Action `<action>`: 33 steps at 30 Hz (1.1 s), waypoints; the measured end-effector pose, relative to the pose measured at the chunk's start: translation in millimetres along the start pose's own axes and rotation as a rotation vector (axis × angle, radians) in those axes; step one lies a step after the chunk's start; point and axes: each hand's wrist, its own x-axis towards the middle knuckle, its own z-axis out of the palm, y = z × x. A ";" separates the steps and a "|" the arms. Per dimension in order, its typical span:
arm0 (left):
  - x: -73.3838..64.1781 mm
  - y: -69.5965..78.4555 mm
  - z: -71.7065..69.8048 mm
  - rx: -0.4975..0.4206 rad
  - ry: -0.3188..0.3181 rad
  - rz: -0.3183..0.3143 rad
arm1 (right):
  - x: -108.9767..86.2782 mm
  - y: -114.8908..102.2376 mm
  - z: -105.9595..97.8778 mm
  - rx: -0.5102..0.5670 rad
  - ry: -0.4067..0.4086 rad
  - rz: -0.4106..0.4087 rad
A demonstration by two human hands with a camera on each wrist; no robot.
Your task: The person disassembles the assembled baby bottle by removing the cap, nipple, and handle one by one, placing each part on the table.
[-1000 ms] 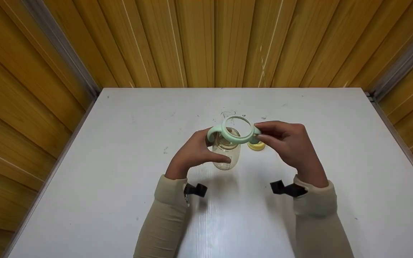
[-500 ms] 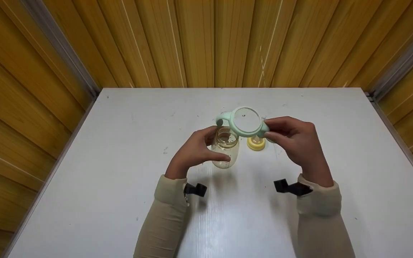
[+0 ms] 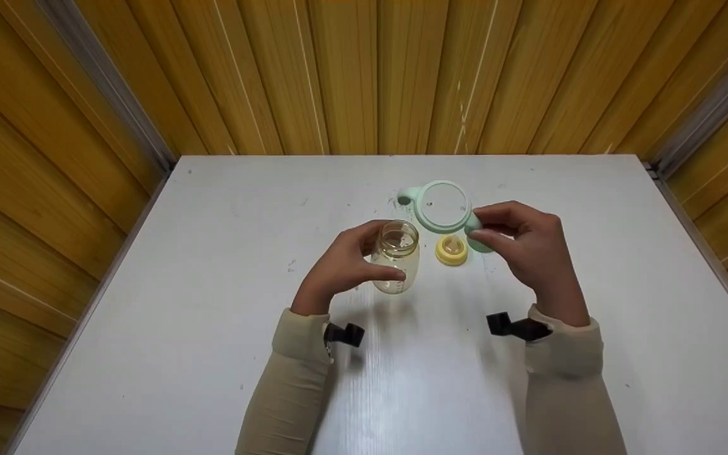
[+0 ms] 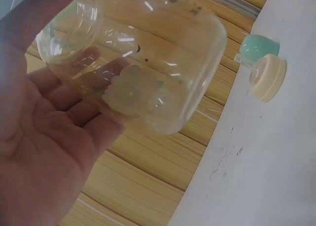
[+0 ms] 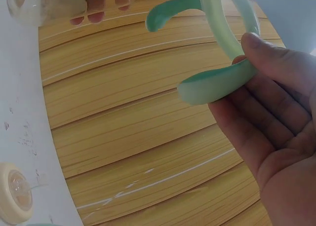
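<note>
My left hand (image 3: pixel 351 262) grips a clear, amber-tinted baby bottle (image 3: pixel 394 262) with an open neck, held above the table. The left wrist view shows the fingers behind the bottle (image 4: pixel 163 78), which bears a pale printed figure. My right hand (image 3: pixel 522 246) pinches one handle of a mint-green bottle handle ring (image 3: pixel 424 218), up and to the right of the bottle and apart from it. In the right wrist view, thumb and fingers hold the handle ring (image 5: pixel 217 85). On the table between the hands lies a yellow collar with a clear nipple (image 3: pixel 452 258).
Beside the nipple collar stands a mint-green cap (image 4: pixel 260 47), partly hidden by my right hand in the head view. The white table (image 3: pixel 200 303) reaches back to a yellow wood-patterned wall (image 3: pixel 345 76). Black wrist mounts (image 3: pixel 346 335) stick out from both sleeves.
The handle ring has come off the bottle's neck and moved up and right in my right hand. The nipple collar is now uncovered. My left hand and the bottle have barely moved.
</note>
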 end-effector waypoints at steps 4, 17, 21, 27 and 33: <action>0.2 -0.5 0.3 -0.004 0.005 0.000 | 0.1 1.6 -0.7 -0.025 0.025 0.021; 1.6 -1.6 0.2 0.049 0.000 -0.010 | 0.6 11.1 -2.5 -0.158 0.041 0.047; 1.6 -2.9 -0.2 0.042 -0.008 -0.008 | 0.7 14.5 -3.3 -0.198 0.027 0.038; 0.8 -3.7 0.4 0.055 -0.009 0.003 | 1.1 19.7 -4.4 -0.271 0.021 0.040; 2.4 -5.0 1.0 0.101 -0.007 0.016 | 1.4 23.4 -5.4 -0.356 0.004 0.080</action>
